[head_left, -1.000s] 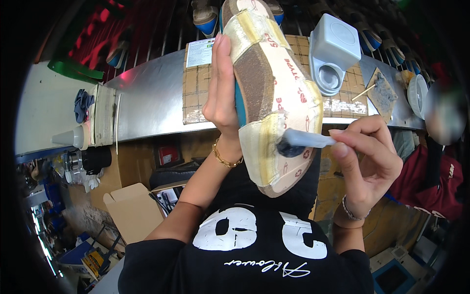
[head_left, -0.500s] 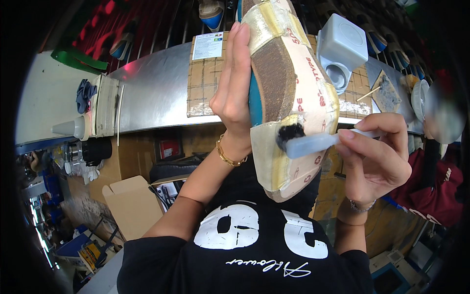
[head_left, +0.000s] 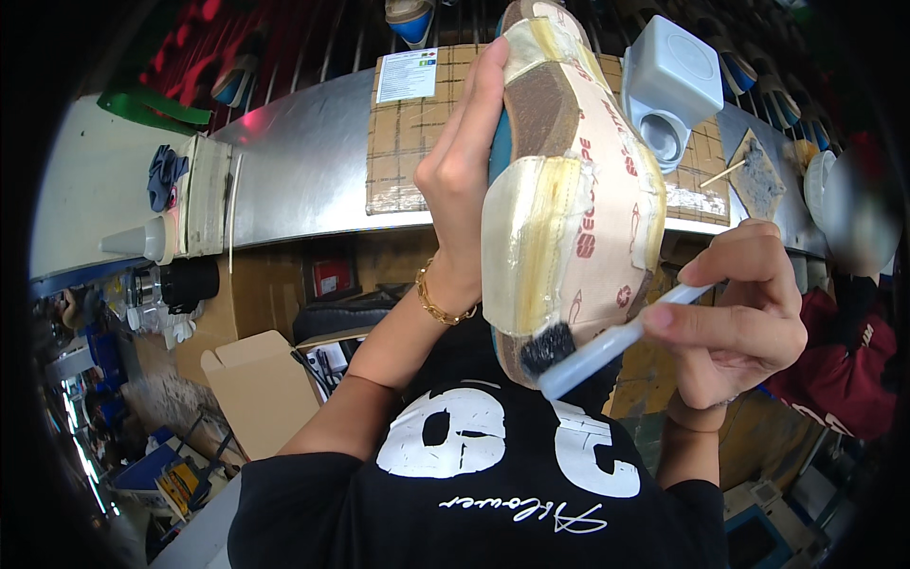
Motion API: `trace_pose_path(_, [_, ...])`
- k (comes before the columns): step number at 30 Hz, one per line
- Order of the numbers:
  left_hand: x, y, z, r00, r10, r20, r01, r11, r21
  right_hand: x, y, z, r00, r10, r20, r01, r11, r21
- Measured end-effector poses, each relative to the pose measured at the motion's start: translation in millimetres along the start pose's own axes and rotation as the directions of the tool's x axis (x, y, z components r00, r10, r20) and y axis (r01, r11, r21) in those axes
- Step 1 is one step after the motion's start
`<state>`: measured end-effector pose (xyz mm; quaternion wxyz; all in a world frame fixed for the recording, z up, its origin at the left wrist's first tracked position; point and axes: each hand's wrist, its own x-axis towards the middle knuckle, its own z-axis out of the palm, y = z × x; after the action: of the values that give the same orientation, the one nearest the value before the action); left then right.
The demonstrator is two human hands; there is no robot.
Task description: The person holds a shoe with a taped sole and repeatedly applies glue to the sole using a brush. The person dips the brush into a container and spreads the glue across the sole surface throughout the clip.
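A shoe upper on its last (head_left: 607, 209) is held up in front of me, its underside toward me. The pale insole has red print, with brown and cream upper edges folded over it. My left hand (head_left: 462, 171) is closed round its left side; the fingertips behind the shoe are hidden. My right hand (head_left: 735, 322) pinches the translucent white handle of a brush (head_left: 597, 356). The brush's black bristles touch the lower end of the underside, on the brown edge just below the cream strap.
Behind the shoe, a taped cardboard sheet (head_left: 398, 161) lies on the metal bench (head_left: 294, 161). On it stands a grey-white plastic container (head_left: 671, 76). A stained pad with a stick (head_left: 756, 175) lies to the right. More shoes (head_left: 409, 24) hang on the far rack. An open carton (head_left: 261, 389) sits lower left.
The brush has moved down from the side of the cream strap to the shoe's lower end. The shoe has turned and shifted slightly to the right in my left hand.
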<state>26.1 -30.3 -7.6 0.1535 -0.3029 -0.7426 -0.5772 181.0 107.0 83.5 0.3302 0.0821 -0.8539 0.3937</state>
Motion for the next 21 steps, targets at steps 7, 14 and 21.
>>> trace_pose_path(7, [7, -14, -1, 0.986, 0.164, -0.018, -0.158, 0.97, 0.187, 0, -20, 9, 0.963, 0.232, -0.137, -0.248, 0.962, -0.115])
trace_pose_path(14, [10, -10, -5, 0.996, 0.087, -0.029, -0.083, 0.989, 0.123, -8, -20, 13, 0.995, -0.065, -0.076, 0.046, 0.972, -0.231])
trace_pose_path(21, [-1, -25, 8, 0.983, -0.176, 0.049, 0.183, 0.931, -0.317, -1, -18, 10, 1.0, -0.027, -0.016, 0.024, 0.986, -0.164])
